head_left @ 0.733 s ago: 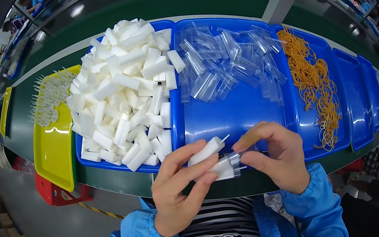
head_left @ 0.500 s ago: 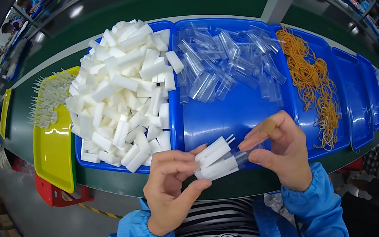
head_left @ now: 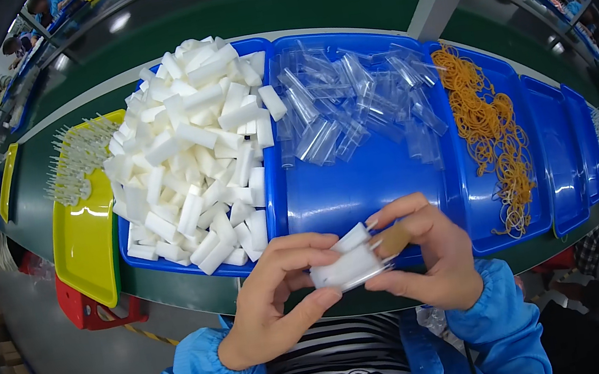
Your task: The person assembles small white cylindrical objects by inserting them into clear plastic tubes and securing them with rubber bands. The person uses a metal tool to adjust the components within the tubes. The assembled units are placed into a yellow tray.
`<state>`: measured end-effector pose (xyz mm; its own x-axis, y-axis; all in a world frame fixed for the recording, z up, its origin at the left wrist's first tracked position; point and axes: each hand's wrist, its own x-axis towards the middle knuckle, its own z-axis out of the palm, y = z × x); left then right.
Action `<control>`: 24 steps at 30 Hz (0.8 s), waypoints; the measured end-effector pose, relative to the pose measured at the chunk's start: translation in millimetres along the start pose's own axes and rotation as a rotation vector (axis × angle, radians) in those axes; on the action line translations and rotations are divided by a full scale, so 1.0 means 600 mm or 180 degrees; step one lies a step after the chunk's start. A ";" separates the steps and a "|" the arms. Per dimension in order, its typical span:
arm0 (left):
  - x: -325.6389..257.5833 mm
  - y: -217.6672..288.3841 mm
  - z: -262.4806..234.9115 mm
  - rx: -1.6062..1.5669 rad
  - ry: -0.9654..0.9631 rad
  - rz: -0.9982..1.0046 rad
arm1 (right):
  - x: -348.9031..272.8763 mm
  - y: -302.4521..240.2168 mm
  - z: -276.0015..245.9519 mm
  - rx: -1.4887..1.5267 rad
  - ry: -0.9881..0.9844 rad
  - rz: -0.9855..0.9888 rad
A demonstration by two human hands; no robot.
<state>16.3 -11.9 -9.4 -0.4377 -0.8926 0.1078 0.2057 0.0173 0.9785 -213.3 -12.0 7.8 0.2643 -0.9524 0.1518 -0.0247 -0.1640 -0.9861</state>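
Observation:
Near the table's front edge, my left hand [head_left: 278, 295] grips white foam blocks [head_left: 350, 265] between thumb and fingers. A clear plastic sleeve [head_left: 362, 280] shows along the lower side of the foam; how far it wraps around is blurred. My right hand [head_left: 432, 256] is closed at the right end of this bundle, thumb low and fingertips above, touching the sleeve and the thin pale prongs that stick out there. A tan covering [head_left: 393, 240] sits on one finger of the right hand.
Ahead on the left, a blue tray [head_left: 277, 190] carries a heap of white foam blocks [head_left: 193, 140]. Clear sleeves [head_left: 348, 96] lie in the middle blue tray [head_left: 362, 193]. Orange rubber bands [head_left: 485, 115] fill the right one. Far left, pronged white parts [head_left: 77, 157] lie in a yellow tray [head_left: 82, 248].
My right hand has moved left and slightly down toward my left hand. The clear sleeve, which stuck out to the right of the foam, now lies along it.

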 end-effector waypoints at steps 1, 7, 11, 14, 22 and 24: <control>0.002 0.003 0.001 -0.0037 -0.0046 -0.0046 | 0.002 -0.005 -0.003 -0.0249 -0.0132 -0.0033; 0.003 0.008 0.006 -0.0033 -0.0032 -0.0155 | 0.070 -0.004 -0.066 -0.1765 0.0227 -0.0322; 0.007 0.004 0.011 -0.0233 0.0010 -0.0125 | 0.115 0.035 -0.081 -0.4190 0.0440 -0.1031; 0.003 0.011 0.011 -0.0366 0.0160 -0.0212 | 0.107 0.032 -0.063 -0.4445 0.0329 -0.0886; 0.001 -0.006 0.013 -0.0175 0.0627 0.0076 | 0.076 -0.009 -0.050 -0.2356 0.0130 0.0569; 0.004 -0.010 0.020 -0.0153 0.0735 0.0094 | 0.068 -0.024 -0.040 -0.0815 0.0414 0.0860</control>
<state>3.8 -8.5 -12.8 -0.2202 -0.9715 0.0878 0.2594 0.0285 0.9654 -225.3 -54.4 29.9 0.0915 -0.9920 -0.0875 -0.3207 0.0538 -0.9457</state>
